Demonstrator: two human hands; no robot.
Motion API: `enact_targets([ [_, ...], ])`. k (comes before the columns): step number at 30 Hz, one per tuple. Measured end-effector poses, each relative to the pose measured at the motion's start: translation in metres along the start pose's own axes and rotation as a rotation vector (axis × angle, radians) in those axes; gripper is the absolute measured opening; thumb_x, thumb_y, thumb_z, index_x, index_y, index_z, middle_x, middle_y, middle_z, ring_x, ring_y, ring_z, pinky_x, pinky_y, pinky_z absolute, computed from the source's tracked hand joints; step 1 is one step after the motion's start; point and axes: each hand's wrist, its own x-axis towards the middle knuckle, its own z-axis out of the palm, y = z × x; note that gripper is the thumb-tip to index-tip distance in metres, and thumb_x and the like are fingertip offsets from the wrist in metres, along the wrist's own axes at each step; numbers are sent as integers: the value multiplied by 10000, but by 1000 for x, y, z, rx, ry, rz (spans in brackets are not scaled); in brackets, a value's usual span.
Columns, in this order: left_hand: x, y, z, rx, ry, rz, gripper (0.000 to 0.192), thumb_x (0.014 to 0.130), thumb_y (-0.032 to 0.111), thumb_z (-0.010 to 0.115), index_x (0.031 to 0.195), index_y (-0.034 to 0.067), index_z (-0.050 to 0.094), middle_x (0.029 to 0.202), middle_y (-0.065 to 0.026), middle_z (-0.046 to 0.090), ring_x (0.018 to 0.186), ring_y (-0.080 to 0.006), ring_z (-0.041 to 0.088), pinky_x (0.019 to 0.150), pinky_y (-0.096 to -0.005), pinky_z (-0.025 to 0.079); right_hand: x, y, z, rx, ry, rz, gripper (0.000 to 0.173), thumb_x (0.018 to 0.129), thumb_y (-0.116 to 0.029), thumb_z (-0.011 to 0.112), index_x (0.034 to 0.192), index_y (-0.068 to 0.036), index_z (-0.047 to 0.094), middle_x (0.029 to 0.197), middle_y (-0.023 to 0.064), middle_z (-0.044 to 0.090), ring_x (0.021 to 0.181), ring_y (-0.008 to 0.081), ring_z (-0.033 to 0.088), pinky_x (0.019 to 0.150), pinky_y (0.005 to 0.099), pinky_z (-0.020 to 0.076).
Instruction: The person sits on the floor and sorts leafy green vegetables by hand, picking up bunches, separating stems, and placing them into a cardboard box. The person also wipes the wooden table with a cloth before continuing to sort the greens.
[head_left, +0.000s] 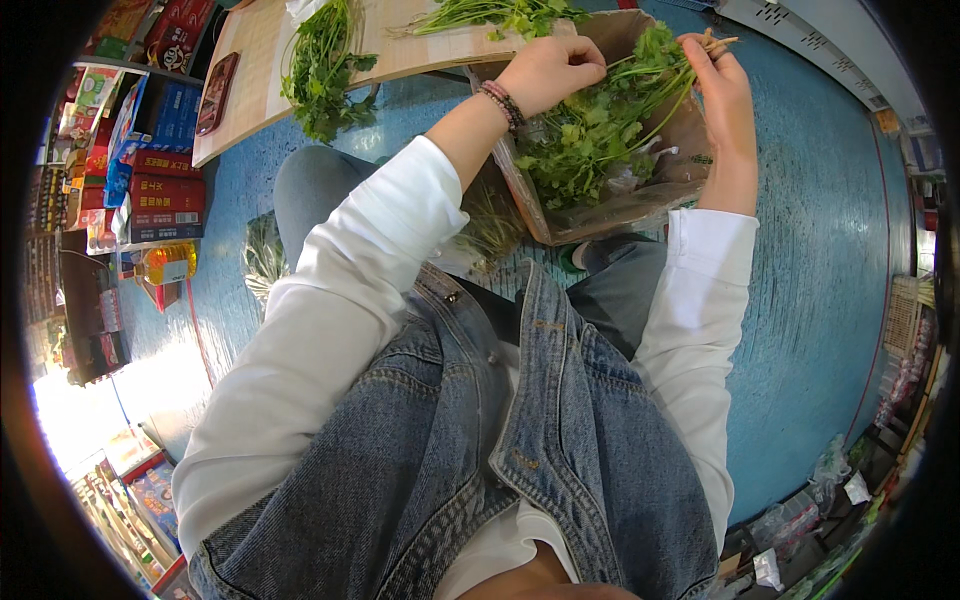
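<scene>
My right hand (716, 79) grips a small bunch of cilantro (660, 49) near its pale roots, above the right side of an open cardboard box (679, 161). My left hand (555, 71), with beaded bracelets at the wrist, has thumb and fingertips pinched together at a thin stem or leaf of that bunch. Below both hands, more cilantro (592, 135) lies in the box with some clear plastic. On the wooden board (405, 45) rest one cilantro bunch (322, 75), its leaves hanging over the front edge, and another bunch (487, 16) at the back.
A phone (217, 94) lies at the board's left end. Bagged greens (264, 251) and a plastic bag with stems (487, 232) are on the blue floor (810, 300). Shelves with boxed goods (169, 187) stand left; a white cabinet (810, 45) stands at the upper right.
</scene>
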Motion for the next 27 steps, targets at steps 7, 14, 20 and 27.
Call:
enact_targets([
  [7,8,3,-29,-27,37,-42,209,813,247,536,846,55,610,716,-39,596,689,-142,560,666,-287,449,-5,-7,-1,-280,-216,-88,205,856,-227,578,961,-55,615,864,-4,570,795,108,505,726,256,400],
  [14,7,35,-30,-978,-63,-110,215,907,171,379,934,15,526,955,-132,573,858,-219,562,802,-376,468,-6,1,11,-541,-301,-243,202,810,-131,602,953,11,591,926,104,576,842,246,567,750,307,431],
  [20,12,39,-23,-1382,-178,-11,175,880,180,468,877,30,557,864,-92,606,783,-229,587,729,-347,476,0,12,7,-559,-203,-145,234,812,-177,610,952,11,598,889,96,585,795,211,562,727,296,429],
  [27,9,17,-24,-141,-210,-117,270,865,278,541,971,33,584,955,-54,596,908,-156,559,831,-274,433,-2,0,-10,-187,-140,-25,205,833,-216,607,903,-24,612,817,8,570,761,87,502,710,230,396],
])
